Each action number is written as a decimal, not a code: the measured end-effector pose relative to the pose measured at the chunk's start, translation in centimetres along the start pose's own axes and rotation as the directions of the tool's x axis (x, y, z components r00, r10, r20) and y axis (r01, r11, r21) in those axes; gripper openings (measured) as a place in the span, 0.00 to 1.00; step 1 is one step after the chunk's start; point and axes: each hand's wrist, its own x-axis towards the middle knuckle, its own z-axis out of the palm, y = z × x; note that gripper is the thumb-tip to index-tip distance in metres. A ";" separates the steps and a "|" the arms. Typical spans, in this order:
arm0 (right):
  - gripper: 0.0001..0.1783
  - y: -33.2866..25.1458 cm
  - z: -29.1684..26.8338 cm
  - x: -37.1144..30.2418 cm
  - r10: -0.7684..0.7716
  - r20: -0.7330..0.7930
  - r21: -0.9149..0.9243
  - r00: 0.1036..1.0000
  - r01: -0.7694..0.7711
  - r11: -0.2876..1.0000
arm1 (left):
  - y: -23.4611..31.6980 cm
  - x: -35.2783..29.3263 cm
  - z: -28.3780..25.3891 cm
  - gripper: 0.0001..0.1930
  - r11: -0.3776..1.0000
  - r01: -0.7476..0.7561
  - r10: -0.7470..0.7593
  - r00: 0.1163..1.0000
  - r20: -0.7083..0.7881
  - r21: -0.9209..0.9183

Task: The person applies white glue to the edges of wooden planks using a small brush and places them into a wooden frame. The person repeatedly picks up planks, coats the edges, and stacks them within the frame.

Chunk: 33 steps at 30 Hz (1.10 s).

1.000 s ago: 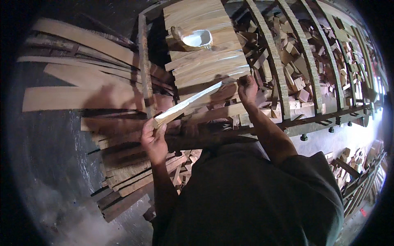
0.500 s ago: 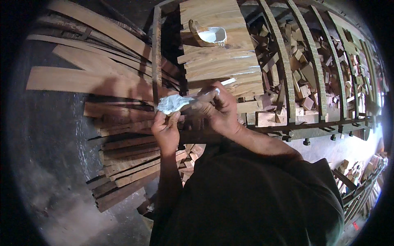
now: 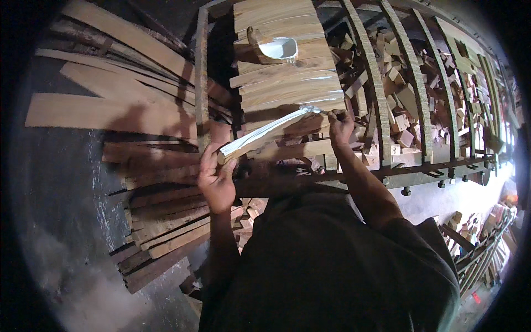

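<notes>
Together, two bare hands work one wooden strip above a row of planks: the left hand curls thumb and fingers around its near end, while the right hand pinches one brush at the far end. One container, white inside, sits on the planks; offcuts fill a barred frame beside a dark floor.

Jumbled wood blocks beneath bars, planks leftward
</notes>
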 end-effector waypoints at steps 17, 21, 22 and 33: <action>0.08 8.0 -0.4 0.6 0.203 -0.153 0.103 0.967 -0.188 0.977 | -2.4 0.2 -0.3 0.27 0.994 -0.077 0.083 0.994 -0.073 0.083; 0.09 5.2 -1.2 -0.5 0.286 -0.225 0.122 0.931 -0.265 0.957 | -2.7 -0.2 -0.7 0.27 0.986 -0.056 0.072 0.992 -0.102 0.158; 0.09 2.9 -0.9 -0.8 0.303 -0.218 0.216 0.928 -0.257 0.942 | -2.8 -0.2 -0.7 0.27 0.988 -0.052 0.068 0.992 -0.107 0.148; 0.06 -2.2 0.8 -4.2 0.352 -0.048 0.229 0.935 -0.333 0.915 | -2.3 -0.1 -0.2 0.28 0.991 -0.071 0.084 0.990 -0.114 0.115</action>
